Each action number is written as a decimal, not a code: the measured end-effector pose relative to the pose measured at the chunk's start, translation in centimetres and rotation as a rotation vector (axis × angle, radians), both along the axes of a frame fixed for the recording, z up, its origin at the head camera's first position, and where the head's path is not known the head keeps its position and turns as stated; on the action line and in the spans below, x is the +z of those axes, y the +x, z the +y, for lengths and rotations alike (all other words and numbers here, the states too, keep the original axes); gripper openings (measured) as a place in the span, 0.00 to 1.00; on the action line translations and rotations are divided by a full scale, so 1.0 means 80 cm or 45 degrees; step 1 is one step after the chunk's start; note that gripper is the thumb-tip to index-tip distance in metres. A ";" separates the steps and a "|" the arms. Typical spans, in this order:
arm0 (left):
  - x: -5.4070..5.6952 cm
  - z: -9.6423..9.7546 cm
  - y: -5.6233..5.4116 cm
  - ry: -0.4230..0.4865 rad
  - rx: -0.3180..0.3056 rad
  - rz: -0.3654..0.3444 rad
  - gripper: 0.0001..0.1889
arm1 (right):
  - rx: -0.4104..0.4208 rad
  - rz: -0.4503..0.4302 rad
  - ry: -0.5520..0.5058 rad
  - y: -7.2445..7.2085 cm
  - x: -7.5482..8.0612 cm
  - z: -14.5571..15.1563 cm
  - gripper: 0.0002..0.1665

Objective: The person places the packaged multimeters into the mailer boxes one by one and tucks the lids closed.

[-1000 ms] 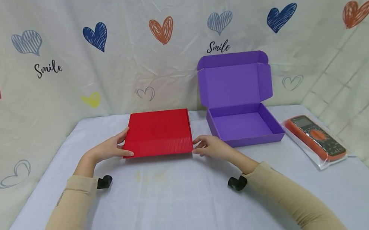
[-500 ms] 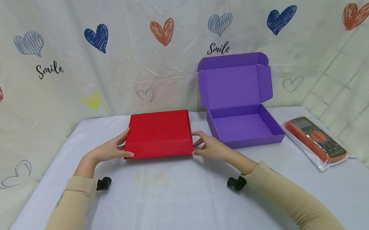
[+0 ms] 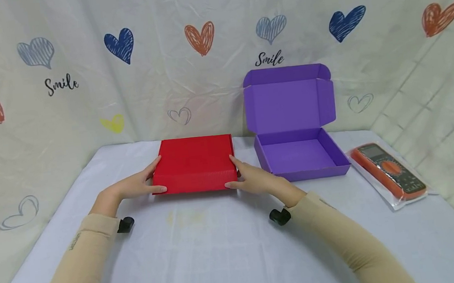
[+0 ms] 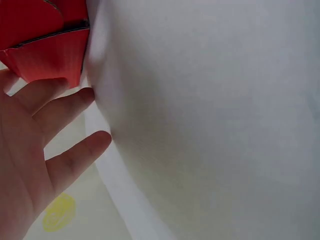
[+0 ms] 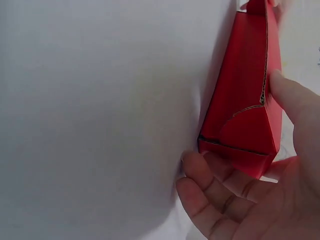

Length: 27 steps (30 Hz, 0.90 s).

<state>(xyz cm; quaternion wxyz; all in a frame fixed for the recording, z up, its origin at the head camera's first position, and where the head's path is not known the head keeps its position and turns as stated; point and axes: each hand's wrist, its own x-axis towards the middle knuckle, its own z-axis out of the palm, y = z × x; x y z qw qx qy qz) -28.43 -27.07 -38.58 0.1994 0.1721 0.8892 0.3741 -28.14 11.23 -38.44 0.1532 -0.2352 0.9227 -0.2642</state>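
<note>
A red cardboard box point(image 3: 195, 156), lid down, sits at the back middle of the table. My left hand point(image 3: 137, 183) grips its left end, the thumb along the front face and a finger at the top edge. In the left wrist view, the spread fingers point(image 4: 65, 112) lie by the box's side wall, two of them reaching past it. At the other end my right hand point(image 3: 255, 177) holds the front corner, thumb on the front and forefinger at the top edge. The right wrist view shows curled fingers point(image 5: 200, 172) beneath that corner and a rounded cardboard flap point(image 5: 247, 127).
A purple box point(image 3: 294, 153) stands with its lid raised, just right of the red box. Farther right lies an orange and black multimeter point(image 3: 392, 168) in a clear plastic bag. Behind the white-covered table point(image 3: 222, 252) hangs a curtain point(image 3: 229, 81) printed with hearts.
My right hand has shifted left, from fingertips at the box's right edge to a hold over its corner. The red box's front face shows more distinctly than a second ago. My left hand barely moves.
</note>
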 end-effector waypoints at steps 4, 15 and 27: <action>-0.003 0.000 -0.003 -0.025 0.018 0.031 0.59 | 0.031 0.003 0.060 -0.006 -0.001 -0.005 0.60; -0.004 0.007 -0.010 -0.121 0.064 0.060 0.62 | -0.021 -0.089 0.109 -0.026 0.003 -0.015 0.67; -0.005 0.014 -0.020 -0.141 0.086 0.008 0.67 | -0.043 -0.158 0.067 -0.036 -0.004 -0.018 0.77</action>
